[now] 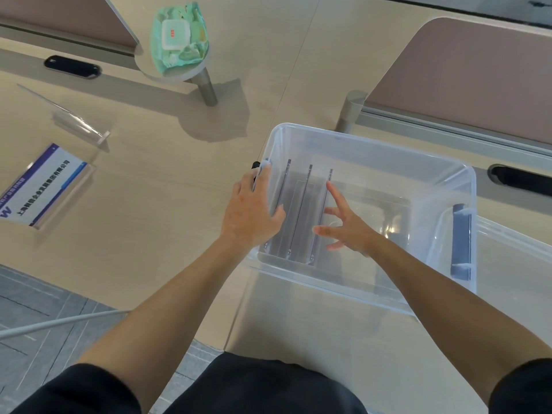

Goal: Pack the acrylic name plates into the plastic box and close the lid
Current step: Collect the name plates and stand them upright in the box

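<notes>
Clear acrylic name plates [301, 210] stand on edge inside the transparent plastic box [388, 150], left hand [249, 213] flat on its rim, right hand [349, 231] splayed and empty beside them; unsupported, they may topple.

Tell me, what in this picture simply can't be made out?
- Head view, left hand: its back hides whether it grips the box wall or just rests there.
- The name plates in the box: seen edge-on, so any print is hidden.
- The printed name plate on the table: cut by the left edge.
- The wipes pack: label too small to read.
</notes>
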